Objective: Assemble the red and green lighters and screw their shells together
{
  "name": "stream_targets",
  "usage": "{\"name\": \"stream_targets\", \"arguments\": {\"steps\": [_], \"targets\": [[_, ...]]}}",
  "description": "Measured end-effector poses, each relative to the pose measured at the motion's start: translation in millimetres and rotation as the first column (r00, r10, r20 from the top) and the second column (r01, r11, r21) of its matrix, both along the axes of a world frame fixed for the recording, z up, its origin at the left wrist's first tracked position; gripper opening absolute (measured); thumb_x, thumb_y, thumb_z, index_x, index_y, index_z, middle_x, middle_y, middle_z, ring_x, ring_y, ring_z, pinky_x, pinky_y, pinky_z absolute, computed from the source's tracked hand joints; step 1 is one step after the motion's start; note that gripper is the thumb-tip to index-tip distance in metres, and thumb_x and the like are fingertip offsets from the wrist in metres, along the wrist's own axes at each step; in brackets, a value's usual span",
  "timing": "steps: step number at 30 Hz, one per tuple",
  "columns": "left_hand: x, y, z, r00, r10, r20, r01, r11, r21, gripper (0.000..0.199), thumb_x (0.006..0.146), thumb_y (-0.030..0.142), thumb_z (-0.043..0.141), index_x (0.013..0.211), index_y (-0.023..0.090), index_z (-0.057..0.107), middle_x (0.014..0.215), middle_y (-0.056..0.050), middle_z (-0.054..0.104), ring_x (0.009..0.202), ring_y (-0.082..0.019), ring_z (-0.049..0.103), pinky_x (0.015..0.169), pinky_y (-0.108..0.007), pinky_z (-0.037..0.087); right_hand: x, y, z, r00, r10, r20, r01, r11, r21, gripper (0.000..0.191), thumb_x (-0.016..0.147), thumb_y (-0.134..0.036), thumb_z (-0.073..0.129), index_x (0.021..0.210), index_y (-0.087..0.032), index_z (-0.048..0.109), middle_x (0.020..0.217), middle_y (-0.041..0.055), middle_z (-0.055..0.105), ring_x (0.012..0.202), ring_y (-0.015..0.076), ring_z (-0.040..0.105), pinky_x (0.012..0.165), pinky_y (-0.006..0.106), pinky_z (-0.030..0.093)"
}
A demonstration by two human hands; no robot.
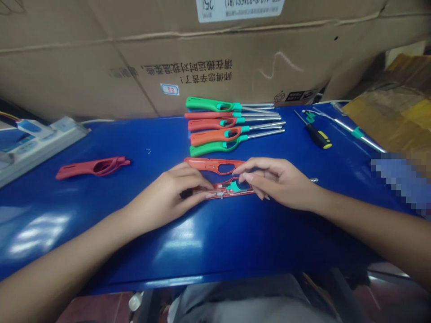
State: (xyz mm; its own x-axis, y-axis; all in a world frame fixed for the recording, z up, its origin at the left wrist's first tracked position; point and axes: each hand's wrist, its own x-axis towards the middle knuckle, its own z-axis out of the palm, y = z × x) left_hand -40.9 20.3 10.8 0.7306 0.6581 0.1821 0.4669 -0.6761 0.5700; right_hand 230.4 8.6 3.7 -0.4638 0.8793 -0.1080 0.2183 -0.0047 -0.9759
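Left hand, fingers clenched on an open red lighter casing; right hand, fingers touching it; loose red shell just behind, on my blue surface.

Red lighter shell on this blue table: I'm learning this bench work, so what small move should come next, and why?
Probably press the teal piece fully into the open red lighter shell while the left hand steadies it, using the right hand, which is already over it. The orange-red half lies apart, so seating comes first.
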Motion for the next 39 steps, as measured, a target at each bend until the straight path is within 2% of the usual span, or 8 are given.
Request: {"name": "stream_targets", "arguments": {"steps": [11, 18, 22, 24, 27, 29, 31, 39], "targets": [[-2.2, -8.8, 0.6, 0.999, 0.021, -0.025, -0.018, 0.995, 0.098, 0.018, 0.095, 0.023, 0.066, 0.11, 0.017, 0.074, 0.098, -0.004, 0.075, 0.083, -0.013, 0.07, 0.073, -0.022, 0.053, -0.3, 0.1, -4.8, 1.0, -0.002, 0.001, 0.002, 1.0, 0.008, 0.026, 0.095, -0.034, 0.06, 0.111, -0.015, 0.068, 0.074, 0.0, 0.062, 0.053, 0.0079, 0.052, 0.049, 0.022, 0.042], [-3.9, -7.0, 3.9, 0.999, 0.025, -0.037, -0.025, 1.0, 0.016, 0.015, 0.094, 0.023, 0.068, 0.104, 0.019, 0.079, 0.095, -0.004, 0.075, 0.081, -0.014, 0.071, 0.076, -0.025, 0.055, -0.5, -0.5, -4.6, 0.999, -0.002, 0.033, 0.001, 1.0, 0.023, 0.028, 0.096, -0.035, 0.058, 0.113, -0.015, 0.068, 0.076, 0.0008, 0.063, 0.053, 0.0081, 0.052, 0.049, 0.022, 0.043], [-2.3, -7.8, 2.5, 0.997, 0.076, -0.01, -0.076, 0.996, -0.041, 0.014, 0.092, 0.023, 0.071, 0.102, 0.019, 0.08, 0.093, -0.004, 0.074, 0.079, -0.013, 0.071, 0.073, -0.025, 0.055, -1.4, -4.3, -5.9, 0.991, 0.001, 0.132, -0.027, 0.981, 0.192, 0.024, 0.097, -0.029, 0.056, 0.11, -0.016, 0.07, 0.084, 0.0025, 0.066, 0.054, 0.0078, 0.05, 0.048, 0.022, 0.041], [-1.5, -8.5, 2.2, 0.996, 0.092, -0.011, -0.093, 0.994, -0.052, 0.014, 0.092, 0.023, 0.071, 0.102, 0.019, 0.08, 0.093, -0.004, 0.074, 0.079, -0.014, 0.071, 0.074, -0.025, 0.055, -1.6, -8.1, -6.3, 0.978, -0.002, 0.208, -0.082, 0.915, 0.394, 0.022, 0.097, -0.023, 0.055, 0.111, -0.017, 0.071, 0.093, 0.0045, 0.068, 0.06, 0.0089, 0.054, 0.052, 0.023, 0.044], [-1.4, -9.2, 2.7, 0.996, 0.09, -0.015, -0.091, 0.994, -0.054, 0.015, 0.092, 0.023, 0.07, 0.102, 0.02, 0.08, 0.093, -0.004, 0.075, 0.081, -0.015, 0.071, 0.076, -0.027, 0.056, -1.6, -13.9, -6.2, 0.922, 0.051, 0.384, -0.302, 0.716, 0.629, 0.031, 0.098, -0.019, 0.054, 0.127, -0.017, 0.064, 0.119, 0.0086, 0.07, 0.096, 0.0171, 0.064, 0.083, 0.033, 0.053], [-2.0, -9.2, 3.1, 0.997, 0.081, -0.011, -0.081, 0.995, -0.055, 0.015, 0.093, 0.024, 0.069, 0.103, 0.02, 0.08, 0.094, -0.003, 0.075, 0.082, -0.015, 0.071, 0.078, -0.027, 0.056, -1.6, -16.8, -5.7, 0.842, 0.069, 0.535, -0.468, 0.586, 0.662, 0.039, 0.1, -0.022, 0.052, 0.138, -0.017, 0.057, 0.13, 0.0084, 0.068, 0.118, 0.0223, 0.059, 0.099, 0.042, 0.047], [-2.8, -9.1, 3.2, 0.997, 0.075, -0.012, -0.075, 0.996, -0.053, 0.015, 0.094, 0.024, 0.069, 0.103, 0.02, 0.08, 0.095, -0.003, 0.075, 0.084, -0.015, 0.072, 0.079, -0.028, 0.057, -1.6, -18.5, -4.6, 0.764, 0.052, 0.643, -0.575, 0.507, 0.643, 0.041, 0.102, -0.024, 0.049, 0.142, -0.016, 0.054, 0.133, 0.0068, 0.068, 0.125, 0.0238, 0.056, 0.105, 0.046, 0.042], [-2.7, -7.5, 3.9, 0.998, 0.054, -0.023, -0.055, 0.997, -0.053, 0.016, 0.095, 0.023, 0.066, 0.101, 0.019, 0.08, 0.093, -0.004, 0.075, 0.082, -0.016, 0.071, 0.078, -0.028, 0.056, 0.3, -22.8, 2.3, 0.652, 0.062, 0.756, -0.694, 0.449, 0.563, 0.046, 0.105, -0.027, 0.041, 0.148, -0.011, 0.047, 0.145, 0.0081, 0.061, 0.141, 0.0223, 0.046, 0.119, 0.048, 0.031]]}}
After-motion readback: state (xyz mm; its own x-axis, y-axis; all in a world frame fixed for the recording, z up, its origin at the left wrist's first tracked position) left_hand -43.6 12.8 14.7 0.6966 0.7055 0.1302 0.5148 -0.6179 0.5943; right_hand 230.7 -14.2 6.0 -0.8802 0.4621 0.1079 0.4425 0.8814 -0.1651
